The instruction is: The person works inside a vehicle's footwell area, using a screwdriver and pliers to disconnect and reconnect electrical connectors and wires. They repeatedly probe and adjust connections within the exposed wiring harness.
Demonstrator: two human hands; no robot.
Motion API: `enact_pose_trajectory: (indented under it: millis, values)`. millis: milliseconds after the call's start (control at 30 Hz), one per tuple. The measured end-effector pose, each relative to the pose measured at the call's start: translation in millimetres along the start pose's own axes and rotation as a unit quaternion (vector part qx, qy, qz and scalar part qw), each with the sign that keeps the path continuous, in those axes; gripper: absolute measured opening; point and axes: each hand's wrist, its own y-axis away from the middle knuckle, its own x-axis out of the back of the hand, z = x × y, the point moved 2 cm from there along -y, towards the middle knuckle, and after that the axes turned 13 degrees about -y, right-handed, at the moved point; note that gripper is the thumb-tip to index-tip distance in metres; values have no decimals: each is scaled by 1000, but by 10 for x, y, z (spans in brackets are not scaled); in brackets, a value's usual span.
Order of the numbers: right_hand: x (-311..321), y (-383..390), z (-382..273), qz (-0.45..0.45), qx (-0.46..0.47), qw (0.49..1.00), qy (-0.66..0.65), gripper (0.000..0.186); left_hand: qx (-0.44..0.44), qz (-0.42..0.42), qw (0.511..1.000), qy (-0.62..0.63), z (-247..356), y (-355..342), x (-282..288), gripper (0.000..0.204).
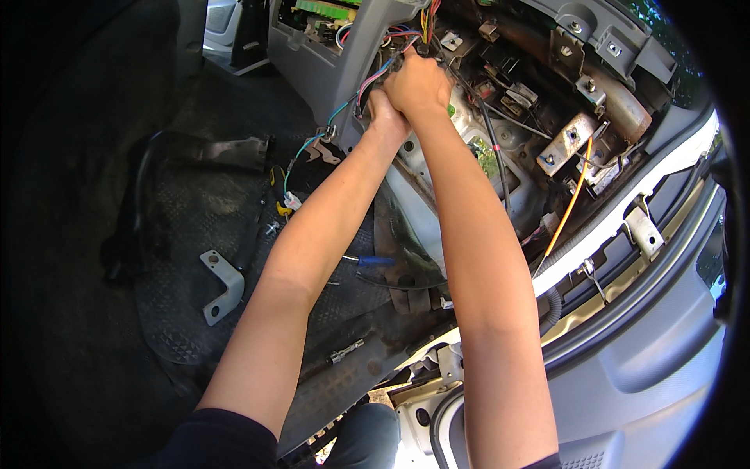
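Both my arms reach forward into the opened dashboard area of a vehicle. My right hand (422, 83) is closed around a dark wiring harness (426, 48), its fingers curled over the top. Just below and to the left, my left hand (386, 115) presses against the right one with its fingers bent; what they grip is hidden. Red and yellow wires (431, 19) rise above the hands. Blue and pink wires (370, 80) run down beside the left hand to a white connector (291, 201) over the floor.
On the dark floor mat lie a bent metal bracket (223, 288), a blue-handled screwdriver (373, 261) and a metal socket piece (347, 351). A grey panel with a green fuse box (326, 9) stands behind the hands. Rusty brackets (567, 144) and a yellow wire (573, 199) are at right, beside the open door (641, 391).
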Motion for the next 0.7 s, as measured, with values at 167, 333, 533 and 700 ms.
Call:
enact_pose_trajectory:
  millis: [167, 333, 533, 700]
  values:
    - [53, 54, 120, -28, -11, 997, -71, 61, 10, 31, 999, -16, -100, -154, 115, 29]
    - [68, 65, 135, -24, 19, 998, -46, 59, -8, 25, 999, -40, -133, -186, 178, 26]
    - [0, 32, 75, -3, 32, 999, 30, 52, 25, 37, 997, -58, -95, -123, 148, 31]
    - [-63, -21, 34, 2, 9, 999, 44, 47, 9, 8, 998, -62, -15, 63, 12, 38]
